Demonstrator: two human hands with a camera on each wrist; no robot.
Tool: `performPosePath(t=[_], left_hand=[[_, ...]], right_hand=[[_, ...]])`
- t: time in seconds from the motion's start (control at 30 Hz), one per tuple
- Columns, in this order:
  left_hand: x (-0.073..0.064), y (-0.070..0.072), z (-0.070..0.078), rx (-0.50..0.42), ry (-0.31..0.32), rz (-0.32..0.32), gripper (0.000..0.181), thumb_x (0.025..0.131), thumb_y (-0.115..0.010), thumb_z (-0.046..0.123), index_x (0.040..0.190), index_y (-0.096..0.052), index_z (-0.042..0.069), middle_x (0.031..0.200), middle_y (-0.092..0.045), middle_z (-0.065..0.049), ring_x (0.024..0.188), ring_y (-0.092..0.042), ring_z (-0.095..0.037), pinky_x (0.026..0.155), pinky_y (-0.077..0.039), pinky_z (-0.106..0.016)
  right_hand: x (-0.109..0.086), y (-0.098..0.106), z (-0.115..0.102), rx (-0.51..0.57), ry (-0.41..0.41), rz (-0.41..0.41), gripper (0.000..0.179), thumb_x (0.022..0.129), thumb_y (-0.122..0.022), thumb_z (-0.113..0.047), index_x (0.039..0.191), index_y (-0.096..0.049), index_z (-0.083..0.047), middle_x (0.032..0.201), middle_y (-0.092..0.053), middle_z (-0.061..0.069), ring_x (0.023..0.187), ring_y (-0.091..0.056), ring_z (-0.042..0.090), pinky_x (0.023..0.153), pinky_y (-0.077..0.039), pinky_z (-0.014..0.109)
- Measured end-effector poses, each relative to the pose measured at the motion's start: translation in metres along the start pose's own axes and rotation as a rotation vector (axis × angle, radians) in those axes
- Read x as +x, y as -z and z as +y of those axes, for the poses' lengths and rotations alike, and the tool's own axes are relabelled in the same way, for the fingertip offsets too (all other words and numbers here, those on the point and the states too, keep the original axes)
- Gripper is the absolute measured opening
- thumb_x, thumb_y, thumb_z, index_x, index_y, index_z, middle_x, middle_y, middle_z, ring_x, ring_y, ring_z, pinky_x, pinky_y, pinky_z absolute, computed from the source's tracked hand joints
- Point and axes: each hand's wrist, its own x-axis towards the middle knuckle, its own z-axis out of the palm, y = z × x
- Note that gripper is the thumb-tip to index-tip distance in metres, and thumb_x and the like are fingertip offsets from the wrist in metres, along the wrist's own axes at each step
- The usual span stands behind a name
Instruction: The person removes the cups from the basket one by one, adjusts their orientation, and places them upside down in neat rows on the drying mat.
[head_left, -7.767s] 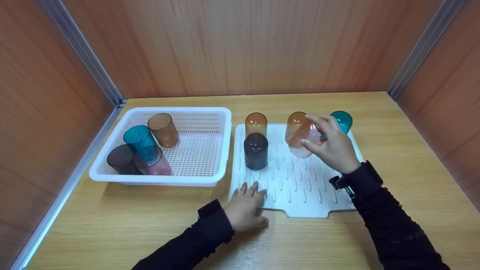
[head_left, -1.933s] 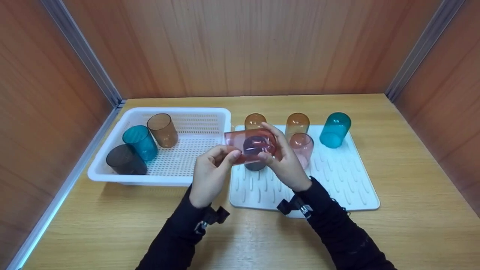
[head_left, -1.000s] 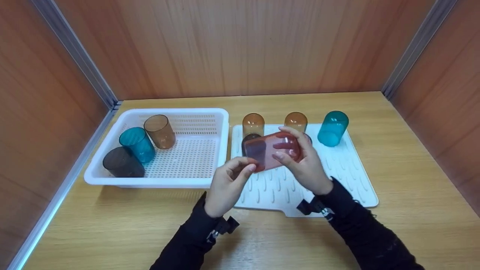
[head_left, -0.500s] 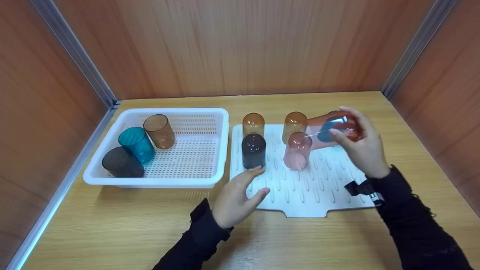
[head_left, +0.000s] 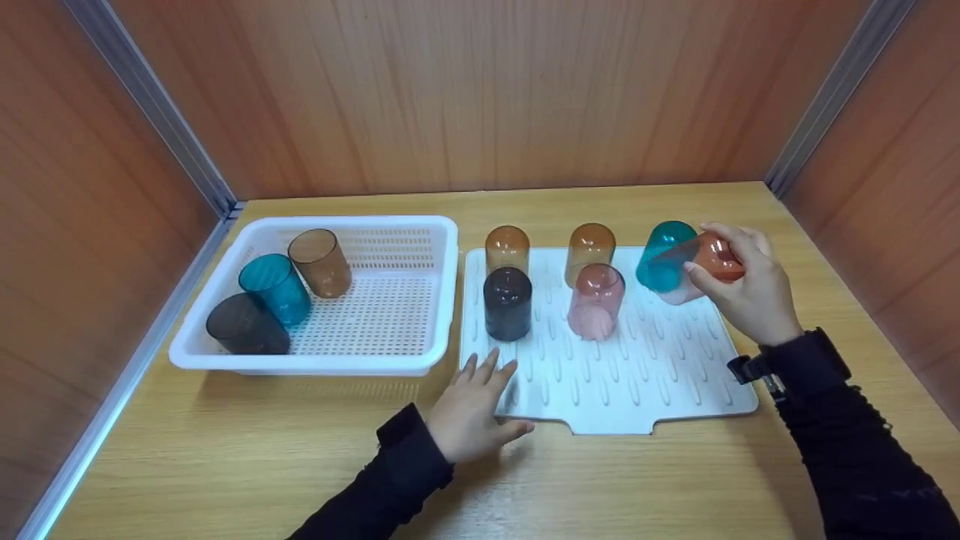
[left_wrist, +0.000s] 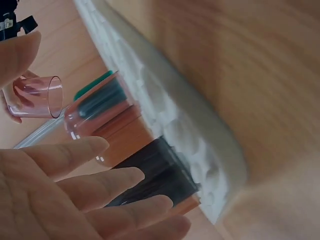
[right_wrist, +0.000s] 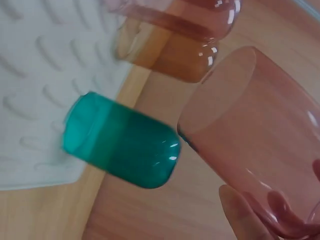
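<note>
My right hand (head_left: 757, 292) grips a pink glass (right_wrist: 270, 130) round its base end, tilted with its mouth toward the lower left. In the head view this glass overlaps a teal glass (head_left: 667, 247) standing upside down at the back right of the white ridged mat (head_left: 611, 409). My left hand (head_left: 472, 412), fingers spread, lies over the mat's front left corner and holds nothing; whether it touches the mat I cannot tell. Upside down on the mat are a second pink glass (head_left: 596, 304), a dark grey glass (head_left: 508, 304) and two amber glasses, left (head_left: 507, 246) and right (head_left: 591, 246).
At the left stands a white perforated basket (head_left: 315, 365). In it lean a brown glass (head_left: 322, 262), a teal glass (head_left: 276, 289) and a dark grey glass (head_left: 247, 326). Wooden panels (head_left: 480, 97) close off the back and sides of the table.
One pink glass now stands upside down on the mat; another has left the basket. Both hands held that one; the left has let go, and the right has carried it rightward.
</note>
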Motion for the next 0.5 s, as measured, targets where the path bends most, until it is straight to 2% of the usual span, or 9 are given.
performPosePath(t=[0.17, 0.27, 0.37, 0.5], left_hand=[[0.001, 0.000, -0.004, 0.074, 0.056, -0.158, 0.093, 0.090, -0.082, 0.050, 0.162, -0.043, 0.005, 0.169, -0.029, -0.029, 0.153, -0.025, -0.060, 0.123, -0.030, -0.066], [0.000, -0.001, -0.004, 0.128, 0.076, -0.242, 0.094, 0.090, -0.082, 0.050, 0.164, -0.040, 0.009, 0.172, -0.026, -0.025, 0.155, -0.021, -0.057, 0.122, -0.031, -0.066], [0.000, -0.002, -0.002, 0.193, 0.067, -0.261, 0.095, 0.089, -0.082, 0.050, 0.164, -0.041, 0.009, 0.172, -0.028, -0.024, 0.156, -0.022, -0.055, 0.122, -0.031, -0.066], [0.000, -0.004, 0.001, 0.249, 0.052, -0.250, 0.095, 0.089, -0.083, 0.050, 0.163, -0.042, 0.007, 0.170, -0.031, -0.025, 0.154, -0.026, -0.056, 0.124, -0.031, -0.061]], right_hand=[[-0.001, -0.003, 0.010, -0.120, 0.008, -0.045, 0.055, 0.096, -0.079, -0.010, 0.145, -0.058, -0.003, 0.131, -0.049, 0.035, 0.112, -0.058, 0.057, 0.089, -0.053, 0.075], [-0.002, -0.006, 0.015, -0.183, 0.006, -0.081, 0.056, 0.096, -0.078, -0.015, 0.147, -0.057, -0.003, 0.128, -0.050, 0.035, 0.104, -0.060, 0.055, 0.086, -0.057, 0.072], [-0.002, -0.011, 0.020, -0.235, 0.015, -0.110, 0.057, 0.096, -0.078, -0.018, 0.147, -0.057, -0.003, 0.131, -0.052, 0.035, 0.101, -0.059, 0.052, 0.085, -0.057, 0.070], [-0.001, -0.020, 0.027, -0.294, 0.030, -0.148, 0.059, 0.094, -0.080, -0.018, 0.146, -0.058, -0.003, 0.132, -0.054, 0.036, 0.104, -0.060, 0.053, 0.085, -0.054, 0.070]])
